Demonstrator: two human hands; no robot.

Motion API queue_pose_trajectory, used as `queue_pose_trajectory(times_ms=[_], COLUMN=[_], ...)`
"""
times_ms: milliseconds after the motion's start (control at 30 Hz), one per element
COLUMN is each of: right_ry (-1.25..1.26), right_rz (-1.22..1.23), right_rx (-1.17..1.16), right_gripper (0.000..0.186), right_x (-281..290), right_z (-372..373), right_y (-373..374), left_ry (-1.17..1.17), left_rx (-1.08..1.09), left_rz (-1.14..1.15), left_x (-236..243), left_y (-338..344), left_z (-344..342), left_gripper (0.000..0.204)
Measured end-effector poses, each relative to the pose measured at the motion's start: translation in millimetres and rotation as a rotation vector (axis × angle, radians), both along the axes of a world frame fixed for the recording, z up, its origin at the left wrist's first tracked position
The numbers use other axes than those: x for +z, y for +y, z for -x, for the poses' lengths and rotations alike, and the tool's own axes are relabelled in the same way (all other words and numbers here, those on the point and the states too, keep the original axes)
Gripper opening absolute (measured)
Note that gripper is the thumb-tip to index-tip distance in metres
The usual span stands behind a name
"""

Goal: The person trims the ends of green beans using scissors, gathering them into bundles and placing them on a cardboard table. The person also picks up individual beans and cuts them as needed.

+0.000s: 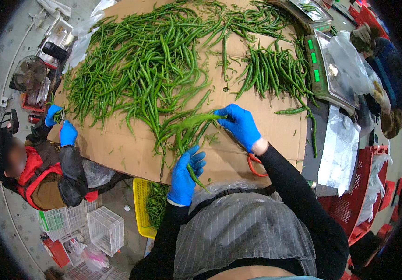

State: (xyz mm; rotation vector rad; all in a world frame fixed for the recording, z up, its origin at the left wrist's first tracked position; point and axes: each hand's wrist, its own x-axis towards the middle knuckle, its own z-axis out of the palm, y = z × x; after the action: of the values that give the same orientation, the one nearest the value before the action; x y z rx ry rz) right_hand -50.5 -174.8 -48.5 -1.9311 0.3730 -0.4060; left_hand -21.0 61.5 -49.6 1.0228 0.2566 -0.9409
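My right hand [240, 126], in a blue glove, pinches the end of a green chili pepper [191, 122], which is blurred and points left over the cardboard. Nearer my body, my left hand [185, 177], also blue-gloved, is closed around another green chili pepper [196, 179] whose tip sticks out below the fingers. A big loose heap of long green chilies [145, 70] covers the far left of the cardboard [275, 130]. To the right of it lies a neater row of chilies [275, 72]. Red handles, perhaps of scissors [252, 166], show beside my right forearm.
Scales [320, 70] with green displays stand at the right edge, beside clear plastic bags [350, 56]. A co-worker [47, 168] in blue gloves handles chilies at the left. A yellow basket [140, 205] holding chilies stands below the table; red crates [355, 186] are at right.
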Motion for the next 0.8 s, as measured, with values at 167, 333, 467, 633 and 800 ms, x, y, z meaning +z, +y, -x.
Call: queue_pose_trajectory(times_ms=[167, 333, 467, 633, 800], right_ry=[-0.145, -0.054, 0.107, 0.012, -0.222], right_rz=[0.66, -0.013, 0.351, 0.104, -0.595], right_rx=[0.572, 0.038, 0.167, -0.067, -0.367], right_gripper=[0.031, 0.027, 0.02, 0.019, 0.027], right_x=[4, -9, -61, -39, -12], right_z=[27, -22, -65, -46, -24], right_y=[23, 14, 6, -28, -36], left_ry=[-0.021, -0.166, -0.062, -0.02, -0.039], left_rx=[-0.289, -0.179, -0.044, 0.032, 0.114], left_rz=[0.039, 0.071, 0.204, 0.233, 0.193], left_x=[22, 15, 22, 30, 40], left_y=[-7, 8, 15, 22, 26], left_z=[2, -2, -7, -1, 0], left_gripper=[0.043, 0.044, 0.046, 0.047, 0.048])
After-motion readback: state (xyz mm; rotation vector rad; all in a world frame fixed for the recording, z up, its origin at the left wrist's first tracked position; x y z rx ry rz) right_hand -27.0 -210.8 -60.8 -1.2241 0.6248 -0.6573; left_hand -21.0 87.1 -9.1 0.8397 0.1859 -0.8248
